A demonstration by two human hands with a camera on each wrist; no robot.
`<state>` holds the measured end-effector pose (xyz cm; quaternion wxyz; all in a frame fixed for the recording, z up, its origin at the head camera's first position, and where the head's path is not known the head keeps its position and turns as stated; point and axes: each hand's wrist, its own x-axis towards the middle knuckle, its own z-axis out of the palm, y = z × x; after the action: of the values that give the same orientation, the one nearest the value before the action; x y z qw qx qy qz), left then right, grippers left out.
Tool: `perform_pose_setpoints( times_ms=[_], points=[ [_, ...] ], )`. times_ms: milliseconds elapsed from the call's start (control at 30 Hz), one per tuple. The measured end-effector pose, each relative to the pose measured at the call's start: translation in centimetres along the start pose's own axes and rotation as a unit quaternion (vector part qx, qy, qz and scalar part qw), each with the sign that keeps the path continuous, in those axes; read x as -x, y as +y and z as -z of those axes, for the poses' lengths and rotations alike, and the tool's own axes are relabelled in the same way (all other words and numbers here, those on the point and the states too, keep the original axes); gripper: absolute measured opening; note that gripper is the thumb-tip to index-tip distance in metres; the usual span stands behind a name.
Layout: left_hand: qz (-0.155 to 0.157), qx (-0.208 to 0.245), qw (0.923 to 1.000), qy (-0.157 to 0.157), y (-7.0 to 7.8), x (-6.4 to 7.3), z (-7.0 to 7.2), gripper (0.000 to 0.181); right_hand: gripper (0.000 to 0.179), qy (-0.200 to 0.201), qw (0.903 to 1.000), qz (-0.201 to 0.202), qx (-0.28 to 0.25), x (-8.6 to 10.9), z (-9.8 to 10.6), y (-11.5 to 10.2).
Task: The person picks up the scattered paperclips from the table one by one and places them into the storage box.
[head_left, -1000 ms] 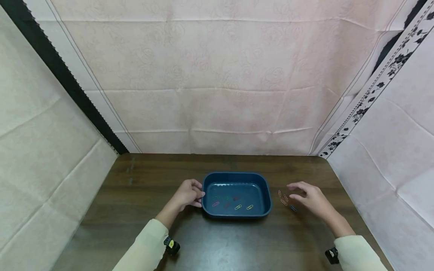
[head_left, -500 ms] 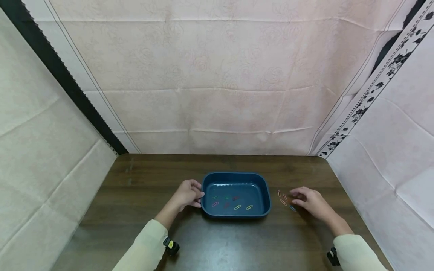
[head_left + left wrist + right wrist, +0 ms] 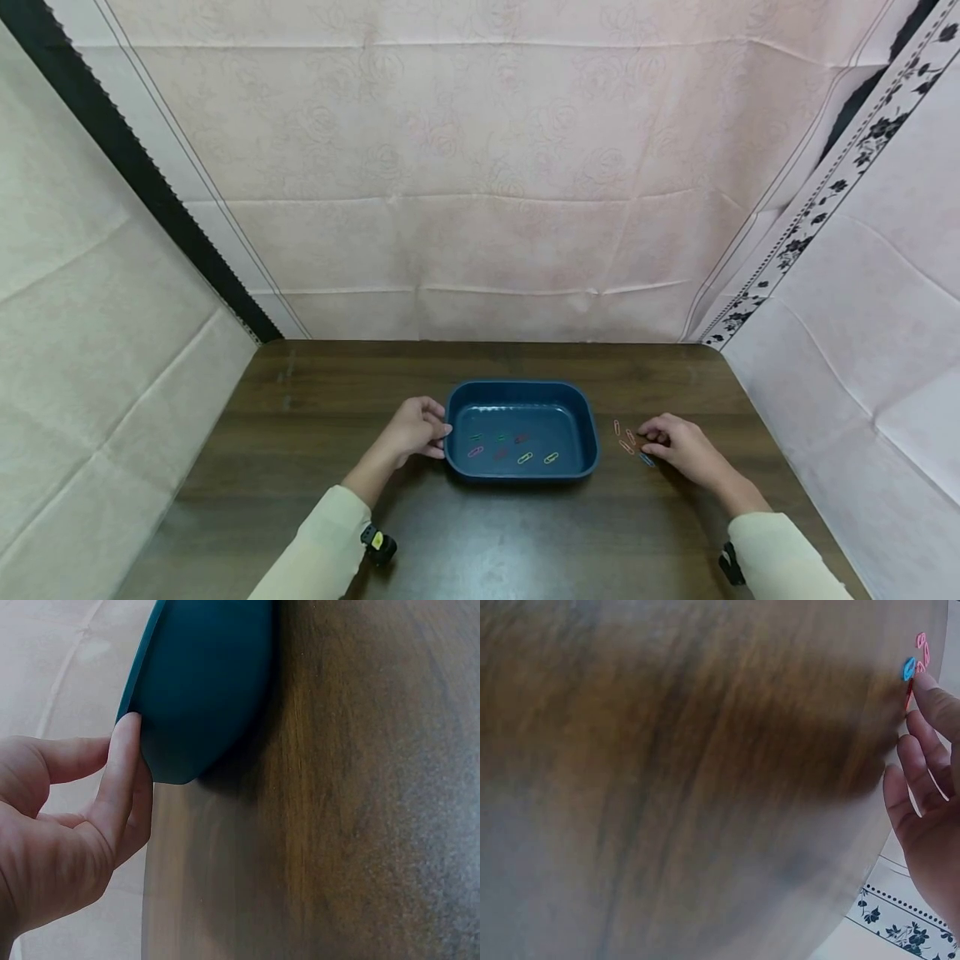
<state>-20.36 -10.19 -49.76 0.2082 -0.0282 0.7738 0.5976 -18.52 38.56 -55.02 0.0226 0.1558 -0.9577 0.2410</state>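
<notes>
A dark blue tray (image 3: 522,479) stands on the wooden table, with several green, red, pink and yellow paper clips lying in it. At its left end my left hand (image 3: 422,429) pinches the rim between thumb and fingers; the left wrist view shows the thumb on the tray's outer wall (image 3: 202,682). To the right of the tray my right hand (image 3: 682,450) is down at the table, fingers bent. Between its thumb and index fingertip is a red paper clip (image 3: 909,696). Beside those fingertips lie a blue paper clip (image 3: 647,460) and three pink paper clips (image 3: 626,447).
The brown table (image 3: 495,533) has its far edge just behind the tray. Pale patterned cloth (image 3: 480,167) hangs behind it, with more cloth on both sides. Each wrist carries a small black camera (image 3: 379,546).
My right hand has come down to the table beside the clips, and its thumb and fingers have drawn closer together. My left hand and the tray have stayed in place.
</notes>
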Motion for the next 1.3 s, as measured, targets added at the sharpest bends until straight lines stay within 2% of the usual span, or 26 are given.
perform_pose_setpoints(
  times_ms=[300,600,967,1300],
  points=[
    [0.001,0.001,1.0000,0.006,-0.03,-0.07,-0.06,0.028,0.013,0.009,0.9994,0.027,0.022,0.01,-0.30,0.24],
    [0.002,0.000,1.0000,0.006,0.01,-0.12,-0.04,0.029,0.018,0.023,0.9974,0.049,0.047,-0.26,-0.35,-0.22],
    [0.003,0.002,1.0000,0.003,-0.04,-0.20,-0.06,0.028,0.020,-0.011,0.9978,0.021,0.062,-0.44,-0.11,-0.71],
    [0.003,0.002,1.0000,0.005,0.06,-0.05,-0.03,0.030,0.020,-0.029,0.9978,0.024,0.055,-0.68,0.13,-0.68]
  ],
)
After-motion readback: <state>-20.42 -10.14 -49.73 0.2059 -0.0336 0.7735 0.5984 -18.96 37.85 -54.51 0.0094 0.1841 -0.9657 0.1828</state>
